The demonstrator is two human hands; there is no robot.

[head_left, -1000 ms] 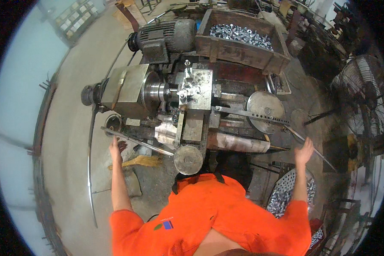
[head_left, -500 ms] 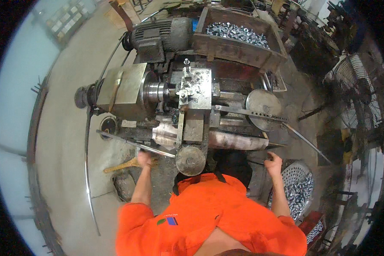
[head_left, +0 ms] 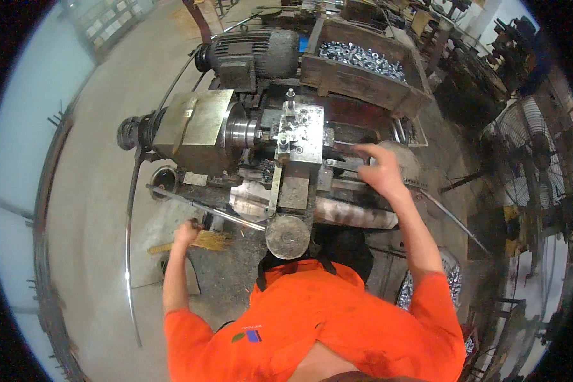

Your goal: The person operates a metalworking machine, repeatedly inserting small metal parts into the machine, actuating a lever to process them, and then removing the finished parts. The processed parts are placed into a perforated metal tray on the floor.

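Observation:
I stand at a metal lathe [head_left: 197,130] in an orange shirt. My left hand [head_left: 186,233] is curled low on the left, just below a long thin steel rod [head_left: 204,207] and over a small straw broom [head_left: 211,240]. Whether it grips either one is not clear. My right hand [head_left: 379,170] reaches over the lathe bed with fingers apart. It hovers at a round grey disc [head_left: 406,159], right of the square tool block [head_left: 299,134]. A round handwheel [head_left: 288,237] sits in front of my chest.
A grey motor [head_left: 254,54] stands behind the lathe. Beside it is a wooden crate [head_left: 363,83] full of metal nuts. A floor fan [head_left: 522,159] is at the right. A basket of small metal parts [head_left: 452,280] sits by my right elbow. Concrete floor lies at the left.
Both hands came in from out at my sides. The right hand rose from low right up onto the lathe bed. The left hand ended by the broom and rod.

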